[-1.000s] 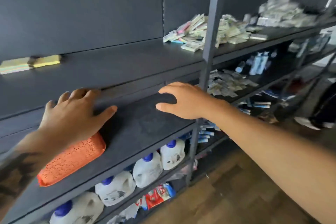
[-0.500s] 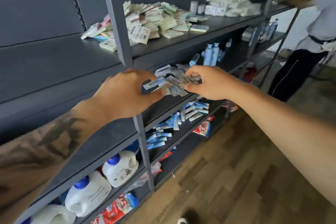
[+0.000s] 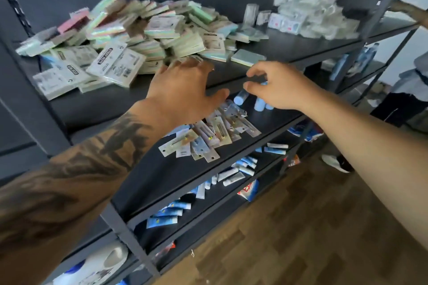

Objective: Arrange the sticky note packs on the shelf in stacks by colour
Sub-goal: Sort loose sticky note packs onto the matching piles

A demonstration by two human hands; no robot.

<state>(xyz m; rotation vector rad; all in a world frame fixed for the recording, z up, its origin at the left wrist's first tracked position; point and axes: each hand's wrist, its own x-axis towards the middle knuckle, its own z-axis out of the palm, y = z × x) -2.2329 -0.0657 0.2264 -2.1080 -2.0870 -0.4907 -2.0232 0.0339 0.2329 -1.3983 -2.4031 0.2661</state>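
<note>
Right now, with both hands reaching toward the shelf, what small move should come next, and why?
Probably bring the left hand onto a pack at the near edge of the sticky note pile. The packs lie jumbled, colours mixed, no stacks begun, and both it and the right hand look empty, short of the pile.

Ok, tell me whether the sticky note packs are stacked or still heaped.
Heaped: the sticky note packs lie tilted and overlapping, colours mixed, on the shelf.

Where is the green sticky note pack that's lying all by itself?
The lone green pack lies flat near the top shelf's front edge, just right of the big sticky note pile and above the right hand.
</note>
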